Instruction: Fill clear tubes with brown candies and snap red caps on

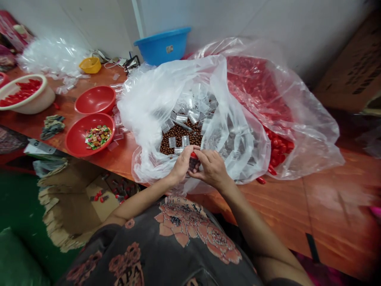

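Note:
My left hand [182, 163] and my right hand [212, 167] meet at the near edge of a large clear plastic bag [149, 107]. Both are closed around a small item with a red cap [194, 155] held between the fingertips. Just beyond the hands, inside the bag, lies a heap of small brown balls [181, 139] with several small clear tubes [190, 115] scattered over it. To the right, a second clear bag [297, 119] is filled with red caps [276, 145].
On the orange table [312, 206] to the left stand a red bowl of wrapped candies [89, 137], an empty red bowl [95, 99], a white bowl of red pieces [25, 93], a yellow bowl [90, 64] and a blue basin [163, 45]. A cardboard box [86, 202] sits on the floor.

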`<state>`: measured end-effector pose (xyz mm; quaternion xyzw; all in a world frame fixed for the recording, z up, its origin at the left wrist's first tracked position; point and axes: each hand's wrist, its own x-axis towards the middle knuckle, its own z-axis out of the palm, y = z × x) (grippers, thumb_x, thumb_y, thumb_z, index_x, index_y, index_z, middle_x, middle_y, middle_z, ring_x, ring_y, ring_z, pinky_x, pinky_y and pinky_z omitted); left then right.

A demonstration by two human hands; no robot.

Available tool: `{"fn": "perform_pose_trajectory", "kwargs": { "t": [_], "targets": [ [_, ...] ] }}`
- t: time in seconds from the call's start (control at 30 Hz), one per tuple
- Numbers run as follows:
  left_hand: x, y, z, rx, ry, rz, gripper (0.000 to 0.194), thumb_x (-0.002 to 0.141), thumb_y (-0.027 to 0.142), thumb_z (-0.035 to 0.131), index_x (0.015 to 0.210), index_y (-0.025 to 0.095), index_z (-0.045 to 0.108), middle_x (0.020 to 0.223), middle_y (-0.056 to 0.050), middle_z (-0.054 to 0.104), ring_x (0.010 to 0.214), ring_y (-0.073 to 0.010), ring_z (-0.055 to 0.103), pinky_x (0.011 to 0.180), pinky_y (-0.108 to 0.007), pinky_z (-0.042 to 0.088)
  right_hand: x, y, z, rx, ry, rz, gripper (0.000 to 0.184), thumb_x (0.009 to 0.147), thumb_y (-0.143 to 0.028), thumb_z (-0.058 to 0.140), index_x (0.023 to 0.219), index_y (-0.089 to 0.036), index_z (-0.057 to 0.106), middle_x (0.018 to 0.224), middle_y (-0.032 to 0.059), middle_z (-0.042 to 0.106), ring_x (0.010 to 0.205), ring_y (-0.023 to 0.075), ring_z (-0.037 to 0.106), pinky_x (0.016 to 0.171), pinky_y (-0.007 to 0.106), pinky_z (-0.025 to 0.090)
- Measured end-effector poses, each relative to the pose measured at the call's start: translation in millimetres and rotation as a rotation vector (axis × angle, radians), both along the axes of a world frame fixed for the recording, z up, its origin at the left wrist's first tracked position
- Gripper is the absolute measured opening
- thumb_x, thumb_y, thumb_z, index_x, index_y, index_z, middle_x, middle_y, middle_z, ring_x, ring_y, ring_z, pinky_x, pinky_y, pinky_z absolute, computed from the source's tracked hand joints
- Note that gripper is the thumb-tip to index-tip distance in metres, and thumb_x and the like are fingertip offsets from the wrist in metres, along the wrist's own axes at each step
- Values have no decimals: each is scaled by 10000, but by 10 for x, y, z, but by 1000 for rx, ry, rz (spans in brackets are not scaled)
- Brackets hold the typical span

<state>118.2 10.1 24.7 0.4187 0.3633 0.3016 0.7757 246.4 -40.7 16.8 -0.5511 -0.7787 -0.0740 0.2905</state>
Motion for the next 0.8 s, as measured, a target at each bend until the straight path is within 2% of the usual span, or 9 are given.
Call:
{"fn": "perform_pose_trajectory", "kwargs": {
  "t": [0.13, 0.23, 0.33, 0.43, 0.5, 0.57, 0.67, 0.73, 0.8],
  "targets": [
    [-41, 15, 22, -13, -30, 28, 458, 899, 542, 374, 1177, 217, 536, 546, 48, 513, 420, -93, 462, 421, -192, 342, 23, -33, 44, -155, 168, 41, 580, 795, -460, 666, 1289, -201, 510, 1129, 119, 629, 992, 254, 590, 820, 399, 476],
    [-107, 62, 80, -31, -72, 0, 520, 896, 574, 368, 1244, 208, 490, 522, 56, 507, 400, -96, 442, 434, -203, 374, 93, -63, 28, -258, 593, -38, 607, 752, -476, 725, 1257, -211, 518, 1099, 88, 639, 930, 201, 619, 818, 369, 505],
    [-150, 73, 113, -39, -104, -59, 523, 903, 555, 388, 1286, 206, 462, 513, 62, 508, 383, -94, 423, 414, -198, 368, 84, -63, -4, -331, 1033, -188, 384, 769, -471, 713, 1027, -205, 611, 882, 22, 662, 752, 139, 617, 714, 307, 512],
    [-143, 37, 94, -52, -60, -131, 544, 909, 607, 366, 1260, 212, 496, 519, 55, 512, 368, -85, 418, 369, -178, 306, -38, -45, -4, -285, 1274, -249, 345, 775, -433, 714, 1029, -222, 613, 828, -6, 671, 724, 125, 624, 695, 286, 518],
    [-120, 10, 68, -66, -14, -157, 616, 887, 694, 335, 1176, 196, 552, 519, 44, 511, 360, -84, 422, 357, -182, 301, -132, -44, 15, -210, 1213, -248, 334, 808, -437, 679, 1070, -240, 616, 903, 9, 690, 807, 143, 645, 780, 326, 532],
    [-101, 0, 48, -70, 5, -133, 695, 852, 767, 301, 1049, 171, 599, 521, 29, 510, 377, -89, 445, 371, -194, 338, -194, -56, 38, -193, 950, -171, 360, 831, -463, 649, 1119, -249, 624, 1044, 46, 689, 952, 188, 639, 894, 396, 514],
    [-95, 25, 45, -91, 29, -84, 737, 826, 807, 272, 857, 152, 609, 538, 1, 530, 433, -101, 496, 420, -212, 398, -216, -83, 63, -169, 499, -40, 646, 789, -502, 686, 1339, -221, 498, 1256, 117, 608, 1155, 279, 555, 982, 492, 464],
    [-102, 52, 49, -129, 58, -79, 705, 834, 791, 302, 769, 151, 589, 548, -12, 542, 455, -102, 506, 438, -216, 403, -201, -90, 72, -142, 322, -13, 805, 776, -503, 699, 1436, -182, 368, 1325, 157, 549, 1214, 318, 505, 989, 521, 453],
    [-108, 66, 48, -156, 74, -64, 626, 850, 738, 384, 730, 152, 572, 547, -6, 534, 455, -92, 491, 443, -214, 392, -180, -82, 82, -131, 230, -5, 840, 788, -484, 690, 1460, -161, 304, 1329, 176, 527, 1205, 328, 499, 969, 522, 462]
  ]
}}
